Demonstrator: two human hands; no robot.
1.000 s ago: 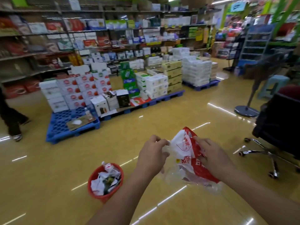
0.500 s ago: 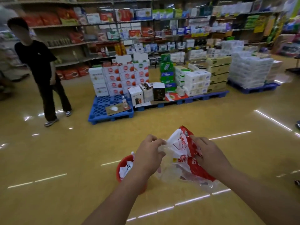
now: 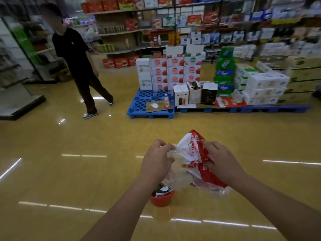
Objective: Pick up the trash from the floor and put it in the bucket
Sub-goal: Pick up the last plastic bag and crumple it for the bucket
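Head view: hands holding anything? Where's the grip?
Both grip one red-and-white plastic bag: left hand pinches its clear left edge, right hand its red right side, above the red bucket.

Bag [image 3: 196,159] just above bucket [image 3: 162,199]: thin crinkled plastic film, part clear, part printed red-white, glossy. Bucket: smooth red plastic. Floor [image 3: 69,180] around bucket: yellow, polished, mirror-glossy. Pallet [image 3: 139,108] well beyond bucket: blue moulded plastic grid, with matt brown cardboard sheet [image 3: 157,106] on it.
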